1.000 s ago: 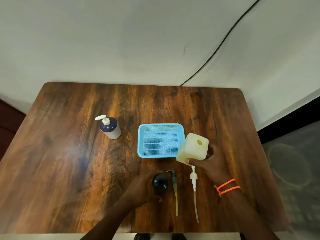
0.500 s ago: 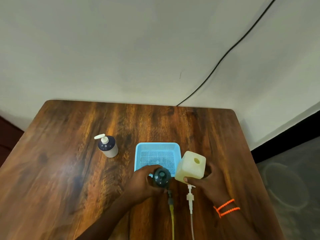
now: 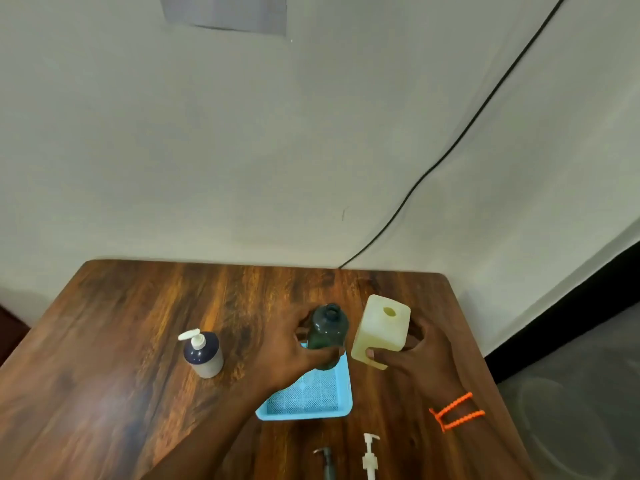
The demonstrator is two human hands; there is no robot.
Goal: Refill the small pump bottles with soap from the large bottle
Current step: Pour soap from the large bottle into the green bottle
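Since a sec ago both bottles have come up & away from the near edge: the left hand [image 3: 287, 355] has carried the dark green pump bottle [image 3: 327, 336] from beside the loose pumps to over the far end of the blue basket [image 3: 308, 407], and the right hand [image 3: 412, 355] has brought the large pale bottle [image 3: 380, 332] along w/ it. View has also tipped up, more wall showing.

Left hand is wrapped round the green bottle's lower body, neck open, roughly upright. Right hand grips the pale bottle from below/behind, thumb on the near face, its round opening facing up. The two bottles sit just beside each other, prob not touching, can't tell for sure.

Both pump heads lie on the table [image 3: 104, 393] near the front edge: dark one [image 3: 325, 462], white one [image 3: 370, 455]. A 2nd small bottle [image 3: 203, 355] w/ pump on stands to the left, untouched.

Step in hand, I'd say: line up for the pour. Do it well by:
- keeping the green bottle over the basket so drips get caught
- bringing the pale bottle's hole right above the narrow neck before tipping
- tipping slow, soap's thick & may surge
- holding the green one steady & vertical, grip low so the neck stays visible
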